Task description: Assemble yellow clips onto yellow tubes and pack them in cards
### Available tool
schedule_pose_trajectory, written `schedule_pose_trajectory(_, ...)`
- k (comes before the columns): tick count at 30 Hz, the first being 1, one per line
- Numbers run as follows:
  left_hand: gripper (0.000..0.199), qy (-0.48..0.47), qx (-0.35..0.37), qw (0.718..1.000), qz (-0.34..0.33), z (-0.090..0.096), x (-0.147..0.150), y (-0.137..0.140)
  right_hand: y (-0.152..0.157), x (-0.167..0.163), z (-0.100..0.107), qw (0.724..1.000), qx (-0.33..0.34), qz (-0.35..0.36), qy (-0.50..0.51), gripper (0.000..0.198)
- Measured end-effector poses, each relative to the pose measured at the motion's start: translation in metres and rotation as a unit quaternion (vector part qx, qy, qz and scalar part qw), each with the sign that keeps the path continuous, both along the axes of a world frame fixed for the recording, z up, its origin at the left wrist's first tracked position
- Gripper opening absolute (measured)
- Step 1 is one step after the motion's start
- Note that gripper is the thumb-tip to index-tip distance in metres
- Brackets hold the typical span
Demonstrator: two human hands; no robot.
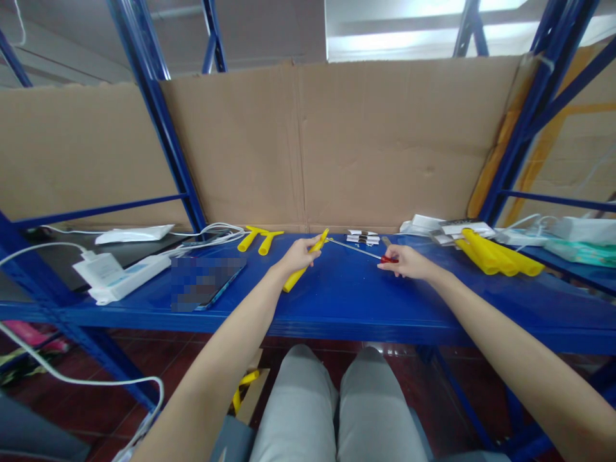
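My left hand (299, 255) is closed around a yellow plastic handle (294, 279), which slants up and away from me. In my right hand (404, 262) is a screwdriver (359, 250) with a red grip and a long thin metal shaft. The shaft points left, and its tip meets or nearly meets the upper end of the yellow handle; contact is too small to tell. A small greyish piece (386, 241) shows beside my right fingers, partly hidden. Behind the hands lies a small stack of black-and-white items (363, 237).
Yellow T-shaped pieces (264, 240) lie at the back left, and several yellow handles (500, 253) are piled right. A tablet (212, 282), power strip (137, 276) and white cables (219, 231) occupy the left. Cardboard (360, 147) walls the back of the blue shelf (356, 314).
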State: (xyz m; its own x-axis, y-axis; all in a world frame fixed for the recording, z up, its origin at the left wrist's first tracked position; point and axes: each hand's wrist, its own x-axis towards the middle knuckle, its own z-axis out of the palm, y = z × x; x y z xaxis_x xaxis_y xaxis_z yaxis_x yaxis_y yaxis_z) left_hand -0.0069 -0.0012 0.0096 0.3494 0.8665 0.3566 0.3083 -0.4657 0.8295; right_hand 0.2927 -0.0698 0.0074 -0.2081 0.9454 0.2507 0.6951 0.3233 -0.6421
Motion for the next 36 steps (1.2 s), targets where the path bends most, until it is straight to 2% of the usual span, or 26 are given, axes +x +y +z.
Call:
schedule_pose_trajectory(6,0.056,0.051,-0.005,0.997,0.051,0.009,-0.006,-0.007,-0.002,-0.002,0.004,0.997,0.034,0.024,-0.063,0.041)
schedule_pose_trajectory(12,0.053,-0.012,-0.044,0.997,0.055,0.012,-0.008,-0.005,0.001,-0.004,0.0,0.992,0.09,0.023,-0.085,0.042)
schedule_pose_trajectory(18,0.056,0.076,0.005,0.994,0.083,0.012,-0.007,-0.004,0.005,-0.008,-0.007,0.998,0.067,0.016,-0.002,0.044)
schedule_pose_trajectory(21,0.056,0.081,0.001,0.993,0.089,0.015,-0.006,-0.008,0.002,-0.012,-0.007,1.0,0.008,0.022,0.021,0.041)
schedule_pose_trajectory(23,0.058,0.07,-0.012,0.994,0.086,0.016,-0.005,-0.01,-0.001,-0.014,-0.006,0.999,0.002,0.03,0.01,0.035)
schedule_pose_trajectory(29,0.056,0.069,-0.019,0.995,0.071,0.016,-0.004,-0.012,-0.004,-0.015,0.0,0.992,0.065,0.028,-0.102,0.023)
schedule_pose_trajectory(33,0.057,0.101,-0.008,0.993,0.068,0.015,-0.004,-0.01,0.0,-0.015,-0.003,0.989,0.085,0.035,-0.112,0.025)
schedule_pose_trajectory(36,0.058,0.116,0.011,0.991,0.067,0.014,-0.005,-0.008,0.003,-0.014,-0.006,0.988,0.119,0.012,-0.101,0.024)
